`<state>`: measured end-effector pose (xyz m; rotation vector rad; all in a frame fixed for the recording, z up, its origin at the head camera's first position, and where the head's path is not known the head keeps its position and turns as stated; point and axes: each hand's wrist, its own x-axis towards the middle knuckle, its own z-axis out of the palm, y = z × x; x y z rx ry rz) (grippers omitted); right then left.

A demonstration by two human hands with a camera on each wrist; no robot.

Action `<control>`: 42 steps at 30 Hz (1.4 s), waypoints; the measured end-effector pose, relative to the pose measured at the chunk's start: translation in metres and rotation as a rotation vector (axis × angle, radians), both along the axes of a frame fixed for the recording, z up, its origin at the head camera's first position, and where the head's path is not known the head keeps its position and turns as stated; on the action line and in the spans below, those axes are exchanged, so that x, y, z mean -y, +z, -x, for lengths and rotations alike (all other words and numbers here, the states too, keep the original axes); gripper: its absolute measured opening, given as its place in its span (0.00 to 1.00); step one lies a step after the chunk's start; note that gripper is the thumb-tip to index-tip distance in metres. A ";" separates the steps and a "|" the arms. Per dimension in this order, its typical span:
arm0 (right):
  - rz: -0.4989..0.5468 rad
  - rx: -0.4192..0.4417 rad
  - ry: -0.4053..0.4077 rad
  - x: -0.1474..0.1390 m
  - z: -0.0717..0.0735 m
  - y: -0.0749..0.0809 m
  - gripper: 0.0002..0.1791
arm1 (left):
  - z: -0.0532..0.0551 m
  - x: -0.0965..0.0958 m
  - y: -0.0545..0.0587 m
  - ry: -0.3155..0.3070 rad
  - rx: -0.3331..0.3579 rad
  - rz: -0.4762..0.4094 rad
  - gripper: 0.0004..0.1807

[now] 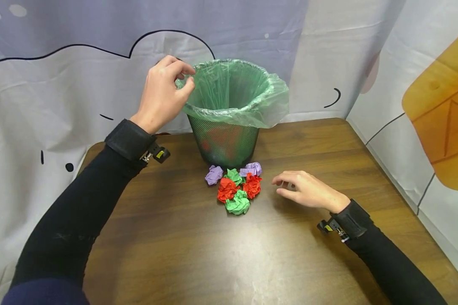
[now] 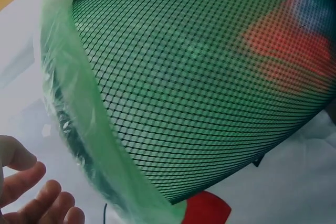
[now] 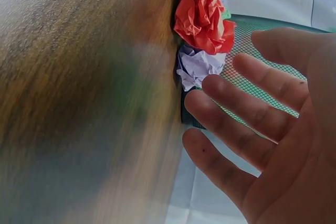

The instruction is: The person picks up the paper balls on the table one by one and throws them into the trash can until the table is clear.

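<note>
A mesh wastebasket point(image 1: 225, 142) lined with a green plastic bag point(image 1: 252, 108) stands at the back of the table. My left hand point(image 1: 166, 87) is raised at the bag's left rim, fingers loosely bent and holding nothing; the left wrist view shows its fingertips point(image 2: 50, 190) beside the liner. Crumpled paper balls lie before the basket: purple point(image 1: 213, 175), green point(image 1: 233, 176) and another purple point(image 1: 251, 169) behind, two red point(image 1: 227, 189) and a green point(image 1: 238, 203) nearer. Just right of them, my empty right hand point(image 1: 309, 188) hovers with relaxed, spread fingers.
Red and bluish shapes point(image 2: 294, 45) show through the basket's mesh in the left wrist view. The brown wooden table point(image 1: 198, 258) extends toward me. A printed curtain point(image 1: 80, 93) hangs behind it and along the right side. Both wrists wear black straps with small cameras.
</note>
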<state>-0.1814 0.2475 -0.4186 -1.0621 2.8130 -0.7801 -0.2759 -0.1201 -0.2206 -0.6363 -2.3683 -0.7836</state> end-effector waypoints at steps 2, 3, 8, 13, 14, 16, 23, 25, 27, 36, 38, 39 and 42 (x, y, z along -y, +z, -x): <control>0.001 -0.008 0.002 0.000 0.000 -0.001 0.14 | -0.002 0.003 -0.005 -0.008 -0.013 0.003 0.13; 0.002 -0.009 0.002 0.000 0.001 -0.001 0.14 | -0.004 0.004 -0.008 -0.012 -0.018 0.004 0.13; 0.005 0.000 -0.002 0.001 0.002 -0.001 0.14 | -0.013 0.009 -0.020 -0.030 -0.046 -0.009 0.12; 0.007 -0.008 0.006 0.002 0.003 -0.003 0.14 | -0.022 0.011 -0.030 -0.038 -0.073 -0.022 0.11; 0.008 -0.011 0.009 0.002 0.004 -0.003 0.14 | -0.023 0.011 -0.031 -0.039 -0.077 -0.024 0.11; 0.013 -0.010 0.011 0.002 0.004 -0.003 0.14 | -0.027 0.011 -0.035 -0.041 -0.084 -0.026 0.11; 0.011 -0.008 0.003 0.002 0.005 -0.003 0.14 | -0.041 0.013 -0.053 -0.061 -0.100 -0.028 0.10; 0.010 -0.003 -0.002 0.003 0.006 -0.003 0.14 | -0.045 0.013 -0.058 -0.068 -0.094 -0.023 0.10; 0.009 0.003 -0.009 0.003 0.006 -0.003 0.14 | -0.049 0.013 -0.063 -0.072 -0.085 -0.018 0.10; 0.008 0.000 -0.004 0.005 0.008 -0.004 0.14 | -0.062 0.015 -0.083 -0.075 -0.059 -0.015 0.09; 0.004 0.000 -0.004 0.006 0.008 -0.003 0.14 | -0.063 0.016 -0.087 -0.074 -0.056 -0.011 0.09; 0.001 0.001 -0.005 0.006 0.009 -0.003 0.14 | -0.064 0.016 -0.090 -0.073 -0.054 -0.009 0.08; -0.008 0.008 -0.010 0.008 0.009 -0.002 0.15 | -0.067 0.018 -0.097 -0.066 -0.042 -0.005 0.08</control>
